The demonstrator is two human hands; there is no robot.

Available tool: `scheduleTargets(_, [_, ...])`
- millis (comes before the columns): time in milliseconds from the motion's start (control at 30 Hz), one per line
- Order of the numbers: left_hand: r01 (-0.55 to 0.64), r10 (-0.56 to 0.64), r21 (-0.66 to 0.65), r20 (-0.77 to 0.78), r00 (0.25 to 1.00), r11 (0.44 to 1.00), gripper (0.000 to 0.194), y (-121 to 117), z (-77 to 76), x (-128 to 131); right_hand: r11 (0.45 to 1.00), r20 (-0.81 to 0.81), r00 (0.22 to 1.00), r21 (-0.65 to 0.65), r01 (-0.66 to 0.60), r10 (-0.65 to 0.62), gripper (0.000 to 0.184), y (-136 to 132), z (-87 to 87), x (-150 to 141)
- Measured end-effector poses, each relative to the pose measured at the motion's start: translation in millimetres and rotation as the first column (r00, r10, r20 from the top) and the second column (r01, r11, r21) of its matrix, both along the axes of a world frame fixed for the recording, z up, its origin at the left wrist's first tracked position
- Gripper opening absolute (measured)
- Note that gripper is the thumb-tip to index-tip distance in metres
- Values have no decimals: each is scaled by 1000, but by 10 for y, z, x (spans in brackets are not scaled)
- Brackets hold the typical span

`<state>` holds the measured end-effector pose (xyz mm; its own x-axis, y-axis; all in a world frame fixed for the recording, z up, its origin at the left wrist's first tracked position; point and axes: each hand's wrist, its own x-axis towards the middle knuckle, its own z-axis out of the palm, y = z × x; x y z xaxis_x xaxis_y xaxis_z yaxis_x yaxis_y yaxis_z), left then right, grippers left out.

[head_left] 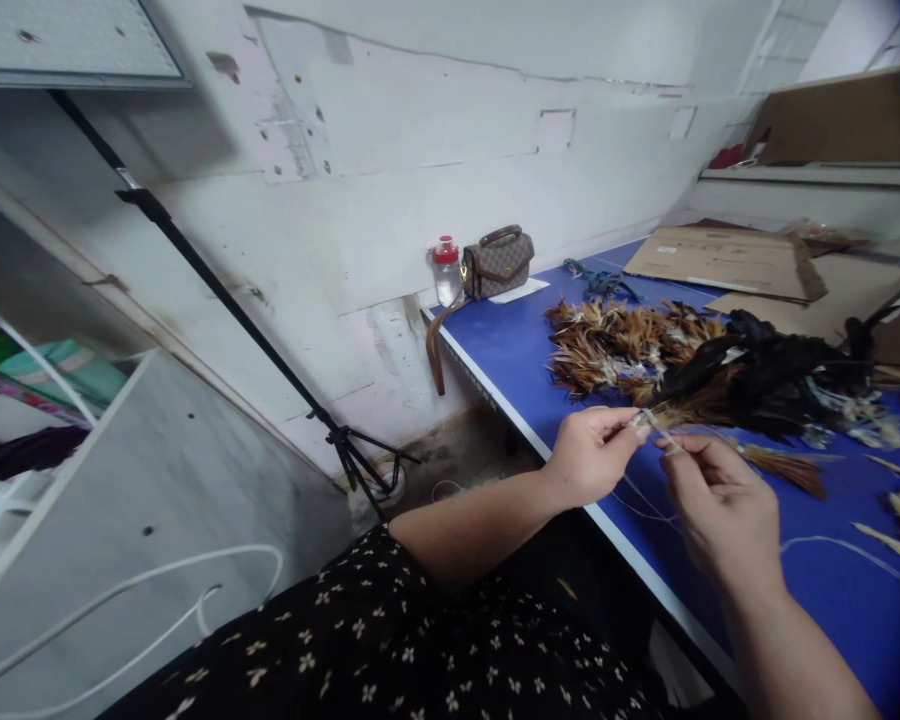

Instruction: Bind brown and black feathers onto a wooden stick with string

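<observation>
Feather bundle (699, 402) pinched in left hand (594, 455), jutting beyond it, right hand (726, 502) (just beside) pinching pale string (661, 430)

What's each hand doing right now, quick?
Left hand: closed, pinching the end of a feather bundle.
Right hand: closed, fingertips pinching a pale thread beside that end.

One left hand (594, 455), one right hand (726, 500), one blue tabletop (487, 345), one handbag (499, 268), one red-lidded bottle (446, 275), one black tripod (232, 304) at left, several feather bundles (765, 380), overlapping too closely to count
</observation>
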<state>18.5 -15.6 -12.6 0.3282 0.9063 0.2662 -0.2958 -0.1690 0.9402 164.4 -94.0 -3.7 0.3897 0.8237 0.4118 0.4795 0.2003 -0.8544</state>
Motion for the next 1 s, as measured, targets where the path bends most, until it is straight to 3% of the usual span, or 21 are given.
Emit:
scheduleTargets(133, [26,-26,4,10,1000,1000,32,-21,-38,40,997,-79,994,7,80,-80,31,-34,28,-95])
scheduleTargets(400, [10,-10,-16,35,999,1000,40,-30,-65,97,974,146,968,124,189,-206,35,-23,-94,-79])
scheduleTargets(900, [86,-67,-126,147,987,988,77,-102,-14,108,944,275,936,300,136,-222,34,49,-320,129])
scheduleTargets(1000, [116,-83,-199,167,982,973,88,-134,27,102,943,304,932,318,98,-200,31,49,-321,168])
